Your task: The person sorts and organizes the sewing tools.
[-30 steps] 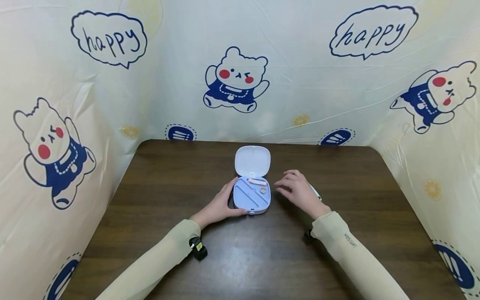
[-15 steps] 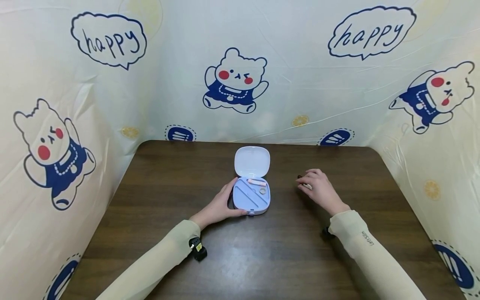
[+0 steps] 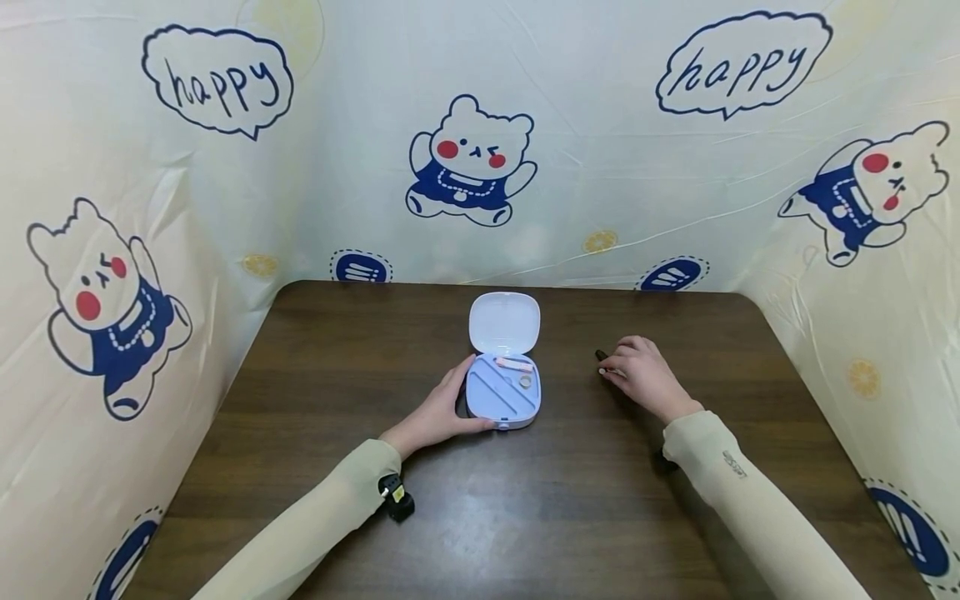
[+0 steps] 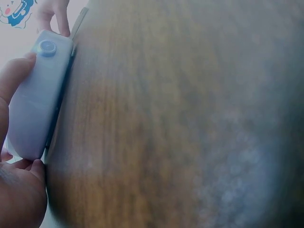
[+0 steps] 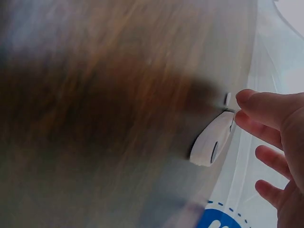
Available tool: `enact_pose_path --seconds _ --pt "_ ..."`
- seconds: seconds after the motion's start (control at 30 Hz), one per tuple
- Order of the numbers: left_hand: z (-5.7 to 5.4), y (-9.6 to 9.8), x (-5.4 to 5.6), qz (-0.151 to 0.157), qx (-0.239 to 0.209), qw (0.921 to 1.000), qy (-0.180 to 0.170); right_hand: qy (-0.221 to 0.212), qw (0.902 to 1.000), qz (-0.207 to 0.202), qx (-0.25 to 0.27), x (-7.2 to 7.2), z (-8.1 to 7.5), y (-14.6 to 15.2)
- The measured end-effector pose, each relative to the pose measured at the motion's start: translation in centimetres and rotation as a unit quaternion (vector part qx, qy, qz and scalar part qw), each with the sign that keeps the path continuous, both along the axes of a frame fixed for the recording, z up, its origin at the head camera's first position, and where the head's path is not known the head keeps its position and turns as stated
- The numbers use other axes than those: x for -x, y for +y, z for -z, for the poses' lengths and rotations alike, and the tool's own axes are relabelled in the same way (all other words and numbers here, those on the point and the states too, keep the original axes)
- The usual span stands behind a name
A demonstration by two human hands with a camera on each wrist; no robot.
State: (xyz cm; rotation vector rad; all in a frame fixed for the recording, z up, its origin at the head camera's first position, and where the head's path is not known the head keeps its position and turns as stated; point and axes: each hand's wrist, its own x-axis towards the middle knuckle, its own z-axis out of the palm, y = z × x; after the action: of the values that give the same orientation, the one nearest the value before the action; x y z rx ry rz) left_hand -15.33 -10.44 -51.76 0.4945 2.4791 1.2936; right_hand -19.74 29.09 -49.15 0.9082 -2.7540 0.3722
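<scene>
In the head view my left hand [image 3: 435, 410] holds a light blue hinged box [image 3: 504, 392] with slanted dividers, thumb along its front and fingers around its left side. The whitish lid [image 3: 505, 323] stands open at the back. Inside lie a pinkish-white strip [image 3: 514, 364] and a small round silvery piece [image 3: 525, 382]. My right hand [image 3: 648, 379] is low over the table to the right, beside a small dark piece [image 3: 601, 355]. In the right wrist view, thumb and forefinger nearly meet by a white rounded object [image 5: 209, 142] and a small white piece [image 5: 228, 99]; I cannot tell whether they pinch anything.
The dark wooden table [image 3: 360, 350] runs back to a hanging cloth [image 3: 585, 167] printed with bears and lettering. Tabletop lies between the box and my right hand. A black wrist device [image 3: 396, 497] sits on my left cuff.
My right hand has moved right, away from the box, and come to rest near the small dark piece. My left hand and the open box have stayed in place.
</scene>
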Motion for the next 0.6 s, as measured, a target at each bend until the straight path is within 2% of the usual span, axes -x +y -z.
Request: enact_pose_path --seconds 0.17,0.47,0.6 --pt "-0.07 -0.05 0.08 0.0 -0.002 1.0 0.001 0.033 0.9986 -0.023 -0.035 0.5 0.05 -0.12" --pt "-0.22 -0.01 0.12 0.002 -0.004 1.0 0.001 0.076 0.9914 -0.029 -0.103 0.92 0.36 -0.28" --pt "-0.1 -0.01 0.06 0.001 -0.001 1.0 -0.003 0.086 0.9898 -0.033 -0.109 0.86 0.51 -0.36"
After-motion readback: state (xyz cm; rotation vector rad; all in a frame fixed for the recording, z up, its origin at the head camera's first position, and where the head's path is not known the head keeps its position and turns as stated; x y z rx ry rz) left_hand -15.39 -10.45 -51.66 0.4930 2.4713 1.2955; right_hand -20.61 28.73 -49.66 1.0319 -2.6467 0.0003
